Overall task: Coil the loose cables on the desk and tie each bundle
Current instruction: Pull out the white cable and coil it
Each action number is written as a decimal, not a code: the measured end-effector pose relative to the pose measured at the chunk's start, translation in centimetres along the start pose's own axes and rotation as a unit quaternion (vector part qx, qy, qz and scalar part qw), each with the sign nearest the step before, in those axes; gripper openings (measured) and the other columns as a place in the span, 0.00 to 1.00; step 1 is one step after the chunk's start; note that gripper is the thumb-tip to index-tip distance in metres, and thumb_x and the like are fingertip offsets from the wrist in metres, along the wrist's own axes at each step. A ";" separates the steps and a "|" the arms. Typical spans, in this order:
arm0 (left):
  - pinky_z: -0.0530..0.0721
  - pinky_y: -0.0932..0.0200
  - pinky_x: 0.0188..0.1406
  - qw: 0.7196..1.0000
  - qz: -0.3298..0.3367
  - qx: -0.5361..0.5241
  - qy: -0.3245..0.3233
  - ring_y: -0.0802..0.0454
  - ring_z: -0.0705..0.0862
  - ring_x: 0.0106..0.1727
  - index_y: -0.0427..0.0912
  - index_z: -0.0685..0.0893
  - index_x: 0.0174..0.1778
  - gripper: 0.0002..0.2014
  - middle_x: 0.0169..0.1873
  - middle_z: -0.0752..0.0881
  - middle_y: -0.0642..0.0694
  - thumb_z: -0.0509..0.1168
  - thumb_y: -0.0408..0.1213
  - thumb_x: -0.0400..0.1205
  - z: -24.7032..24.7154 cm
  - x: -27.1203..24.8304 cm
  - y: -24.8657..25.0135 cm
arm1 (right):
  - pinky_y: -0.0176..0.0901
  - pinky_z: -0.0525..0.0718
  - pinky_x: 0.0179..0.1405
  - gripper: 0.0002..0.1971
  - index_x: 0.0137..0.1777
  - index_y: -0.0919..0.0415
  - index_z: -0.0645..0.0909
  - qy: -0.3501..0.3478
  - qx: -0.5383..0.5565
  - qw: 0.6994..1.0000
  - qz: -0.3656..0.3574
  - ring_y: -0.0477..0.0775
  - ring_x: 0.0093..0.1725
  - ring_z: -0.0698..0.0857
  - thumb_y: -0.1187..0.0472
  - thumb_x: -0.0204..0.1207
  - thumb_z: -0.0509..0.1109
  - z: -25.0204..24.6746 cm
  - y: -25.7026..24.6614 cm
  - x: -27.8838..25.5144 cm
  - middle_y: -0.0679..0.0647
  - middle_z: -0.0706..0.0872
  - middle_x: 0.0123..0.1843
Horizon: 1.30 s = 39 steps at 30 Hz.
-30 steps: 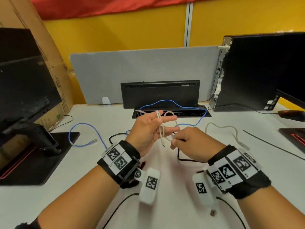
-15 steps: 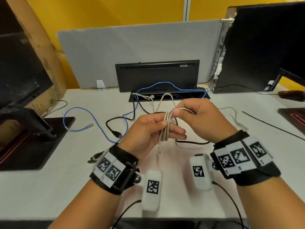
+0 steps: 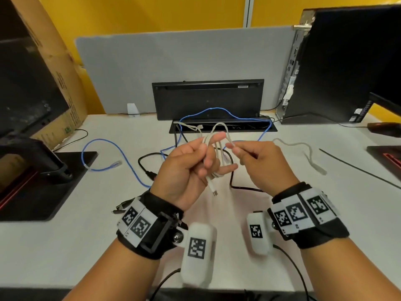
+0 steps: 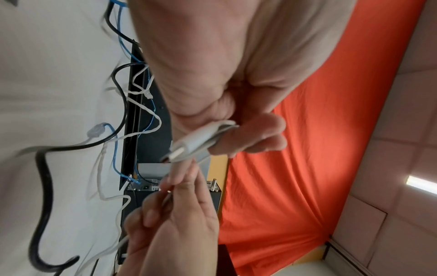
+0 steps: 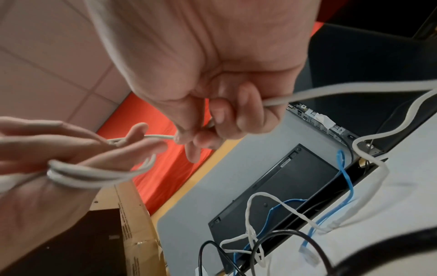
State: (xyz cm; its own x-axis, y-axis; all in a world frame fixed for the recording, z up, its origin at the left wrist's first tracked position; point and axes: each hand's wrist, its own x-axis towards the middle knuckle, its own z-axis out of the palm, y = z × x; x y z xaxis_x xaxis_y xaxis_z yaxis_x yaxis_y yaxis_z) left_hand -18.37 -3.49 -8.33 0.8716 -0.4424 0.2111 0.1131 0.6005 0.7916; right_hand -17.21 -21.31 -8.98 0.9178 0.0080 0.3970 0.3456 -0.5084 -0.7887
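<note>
My left hand (image 3: 186, 168) grips the coiled white cable (image 3: 213, 170) above the bench (image 3: 65, 235), fingers curled thru loops. Right hand (image 3: 260, 161) pinches its free strand just beside. Blue cable (image 3: 130, 164) lies loose behind.

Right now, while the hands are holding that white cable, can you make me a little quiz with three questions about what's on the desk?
1. True or false: the left hand holds the loops of the white cable.
2. Which cable lies loose on the desk at the far left? A) blue cable B) green cable C) red cable
3. Fill the gap: the right hand pinches a strand of the white cable between thumb and ____.

Key: 1 true; 2 A; 3 fingers.
</note>
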 end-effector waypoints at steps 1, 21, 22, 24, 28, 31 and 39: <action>0.78 0.26 0.65 1.000 0.016 -0.012 0.008 0.58 0.74 0.24 0.25 0.74 0.69 0.18 0.27 0.77 0.46 0.53 0.29 0.85 0.0 0.0 0.0 | 0.31 0.78 0.39 0.11 0.57 0.49 0.89 -0.022 -0.009 1.000 0.006 0.34 0.30 0.79 0.61 0.82 0.67 0.2 0.0 -0.2 0.41 0.86 0.35; 0.85 0.54 0.52 0.967 0.043 0.243 0.068 0.44 0.91 0.46 0.41 0.74 0.73 0.17 0.56 0.90 0.41 0.56 0.29 0.88 0.2 -0.1 0.4 | 0.31 0.73 0.27 0.12 0.33 0.52 0.86 -0.222 -0.112 0.968 -0.040 0.41 0.24 0.77 0.64 0.77 0.69 -2.4 -5.6 -1.4 0.31 0.81 0.25; 0.83 0.54 0.51 0.964 0.030 0.256 0.061 0.46 0.90 0.43 0.45 0.78 0.69 0.16 0.53 0.91 0.42 0.57 0.29 0.87 0.3 -0.1 0.4 | 0.34 0.77 0.29 0.12 0.32 0.53 0.86 -0.211 -0.095 0.972 -0.045 0.42 0.25 0.79 0.65 0.77 0.69 -2.6 -5.7 -1.2 0.32 0.83 0.26; 0.83 0.58 0.50 0.964 0.003 0.262 0.041 0.44 0.91 0.42 0.49 0.85 0.60 0.16 0.50 0.92 0.43 0.56 0.27 0.87 0.5 -0.2 0.4 | 0.36 0.77 0.29 0.12 0.31 0.55 0.85 -0.177 -0.069 0.980 -0.053 0.42 0.27 0.79 0.61 0.76 0.71 -3.1 -5.7 -0.9 0.44 0.83 0.25; 0.86 0.53 0.49 0.961 -0.045 0.271 -0.008 0.35 0.90 0.39 0.36 0.82 0.66 0.15 0.50 0.90 0.32 0.55 0.28 0.88 0.6 -0.4 0.5 | 0.36 0.74 0.27 0.11 0.31 0.56 0.86 -0.099 -0.043 0.993 -0.058 0.45 0.25 0.75 0.53 0.71 0.77 -4.0 -5.2 -0.2 0.48 0.80 0.23; 0.84 0.54 0.45 0.962 -0.067 0.263 -0.033 0.44 0.85 0.29 0.33 0.82 0.65 0.16 0.41 0.89 0.31 0.56 0.32 0.85 0.9 -0.4 0.6 | 0.47 0.78 0.29 0.10 0.31 0.56 0.87 -0.048 0.002 0.997 -0.052 0.58 0.26 0.75 0.52 0.65 0.83 -4.4 -4.6 0.1 0.47 0.81 0.22; 0.79 0.27 0.64 0.982 -0.101 0.161 -0.027 0.54 0.63 0.19 0.30 0.83 0.65 0.18 0.18 0.70 0.47 0.56 0.35 0.84 1.1 -0.6 0.8 | 0.23 0.73 0.42 0.10 0.49 0.51 0.90 0.001 -0.059 0.993 -0.098 0.38 0.41 0.81 0.67 0.78 0.70 -3.4 -2.2 0.4 0.50 0.86 0.42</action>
State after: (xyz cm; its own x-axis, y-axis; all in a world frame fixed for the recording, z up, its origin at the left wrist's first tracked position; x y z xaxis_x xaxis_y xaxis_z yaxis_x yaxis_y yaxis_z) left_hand -19.34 -3.44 -7.24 0.8197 -0.5701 0.0552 0.1165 0.2603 0.9585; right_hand -18.23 -23.13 -5.45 0.8353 0.1155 0.5376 0.4915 -0.5951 -0.6358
